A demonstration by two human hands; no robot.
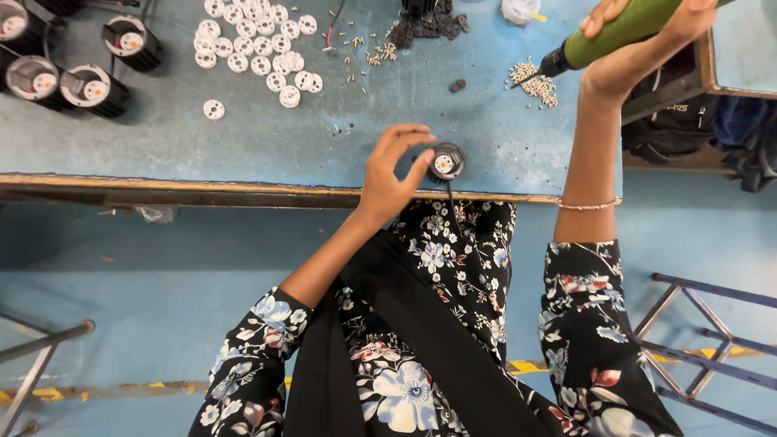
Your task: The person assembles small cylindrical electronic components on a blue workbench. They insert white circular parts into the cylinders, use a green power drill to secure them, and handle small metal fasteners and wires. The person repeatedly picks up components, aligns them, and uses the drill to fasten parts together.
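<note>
Left hand at desk near edge, grip closed on small black round lamp, fingers curled over its rim; thin black wire hangs from lamp past edge. Right hand raised over desk's far right corner, grip clenched around green screwdriver, black tip pointing down-left at heap of screws. White discs scattered near far edge. Four black lamps at far left corner. Black parts along far edge.
</note>
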